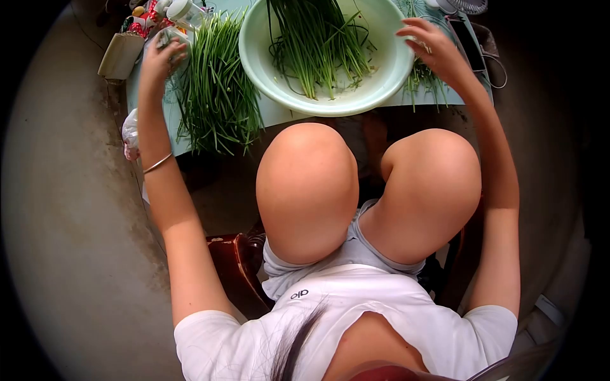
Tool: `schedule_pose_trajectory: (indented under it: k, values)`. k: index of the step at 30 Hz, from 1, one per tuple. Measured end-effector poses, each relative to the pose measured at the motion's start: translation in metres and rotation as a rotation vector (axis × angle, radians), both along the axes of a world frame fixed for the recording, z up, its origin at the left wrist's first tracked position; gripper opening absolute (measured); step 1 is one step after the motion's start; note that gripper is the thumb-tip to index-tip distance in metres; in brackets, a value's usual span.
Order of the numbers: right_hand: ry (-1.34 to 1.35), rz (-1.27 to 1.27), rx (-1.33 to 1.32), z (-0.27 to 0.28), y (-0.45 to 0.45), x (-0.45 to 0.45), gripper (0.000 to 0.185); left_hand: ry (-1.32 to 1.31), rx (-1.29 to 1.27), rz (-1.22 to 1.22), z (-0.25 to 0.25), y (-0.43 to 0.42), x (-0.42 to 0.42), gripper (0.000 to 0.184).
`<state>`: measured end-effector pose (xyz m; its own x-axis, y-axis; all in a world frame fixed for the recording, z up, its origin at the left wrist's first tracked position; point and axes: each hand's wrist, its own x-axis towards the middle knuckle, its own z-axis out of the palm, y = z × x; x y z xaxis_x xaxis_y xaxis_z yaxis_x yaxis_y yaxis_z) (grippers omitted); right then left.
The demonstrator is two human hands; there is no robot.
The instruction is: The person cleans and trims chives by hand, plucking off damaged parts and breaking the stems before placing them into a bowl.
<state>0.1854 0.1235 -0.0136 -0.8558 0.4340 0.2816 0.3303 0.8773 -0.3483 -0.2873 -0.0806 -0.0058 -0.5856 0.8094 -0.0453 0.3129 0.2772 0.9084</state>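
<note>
A pale green basin [251,63] stands on the table in front of my knees, with a bunch of long green chives [318,57] lying in it. To the left of the basin, a thick pile of chives [219,89] hangs over the table's near edge. At that pile's left side is my left hand [166,56], its fingers curled around a small greyish thing too unclear to name. My right hand [435,47] is by the basin's right rim, fingers stretched out and slightly apart, holding nothing.
Loose green stems [422,79] lie right of the basin. Beyond them are a dark phone-like slab [467,44] and a small fan [469,5]. A clear plastic cup [184,13] and an open box [121,56] sit at the far left. A plastic bag [130,133] hangs at the table's left edge.
</note>
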Motion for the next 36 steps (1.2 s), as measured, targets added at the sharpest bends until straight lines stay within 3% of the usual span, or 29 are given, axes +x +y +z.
schedule_pose_trajectory:
  k: [3, 5, 7, 9, 12, 16, 20, 23, 25, 29, 30, 32, 36]
  values:
    - [0.035, 0.281, -0.064, -0.018, -0.016, -0.040, 0.017, 0.608, -0.213, 0.003, -0.075, -0.002, -0.025, 0.066]
    - [-0.143, 0.314, -0.071, -0.018, -0.037, -0.063, 0.020, 0.897, -0.158, 0.061, -0.100, -0.006, -0.005, 0.058]
    - [-0.267, 0.363, -0.054, -0.028, -0.045, -0.083, 0.019, 1.102, -0.258, 0.018, -0.121, -0.011, 0.015, 0.055]
    - [-0.389, 0.423, -0.037, -0.041, -0.050, -0.100, 0.018, 0.927, -0.281, -0.041, -0.148, -0.016, 0.024, 0.055]
    - [-0.522, 0.642, 0.230, -0.069, -0.054, -0.117, 0.012, 0.963, -0.196, -0.005, -0.142, -0.017, 0.034, 0.054]
    - [-0.599, 0.731, 0.393, -0.098, -0.055, -0.126, 0.011, 1.103, -0.010, 0.018, -0.094, -0.017, 0.063, 0.051]
    - [-0.503, 0.693, 0.389, -0.068, -0.052, -0.125, 0.009, 1.072, 0.116, -0.026, -0.059, -0.018, 0.092, 0.048]
    - [-0.297, 0.598, 0.266, -0.026, -0.047, -0.109, 0.007, 1.050, 0.219, -0.049, -0.037, -0.015, 0.113, 0.046]
    - [0.082, 0.393, 0.095, -0.002, -0.048, -0.092, 0.007, 1.008, 0.310, -0.110, -0.022, -0.011, 0.130, 0.048]
    - [0.444, 0.220, -0.166, 0.025, -0.043, -0.064, 0.015, 0.890, 0.448, -0.266, -0.002, 0.009, 0.162, 0.047]
    - [0.452, 0.213, -0.150, 0.029, -0.043, -0.057, 0.015, 0.932, 0.488, -0.303, 0.004, 0.015, 0.173, 0.048]
    - [0.510, 0.087, -0.465, 0.038, -0.047, -0.045, 0.015, 0.932, 0.538, -0.365, 0.025, 0.027, 0.199, 0.048]
    - [0.690, 0.137, -0.676, 0.055, -0.056, -0.034, 0.018, 0.900, 0.668, -0.467, 0.063, 0.050, 0.249, 0.049]
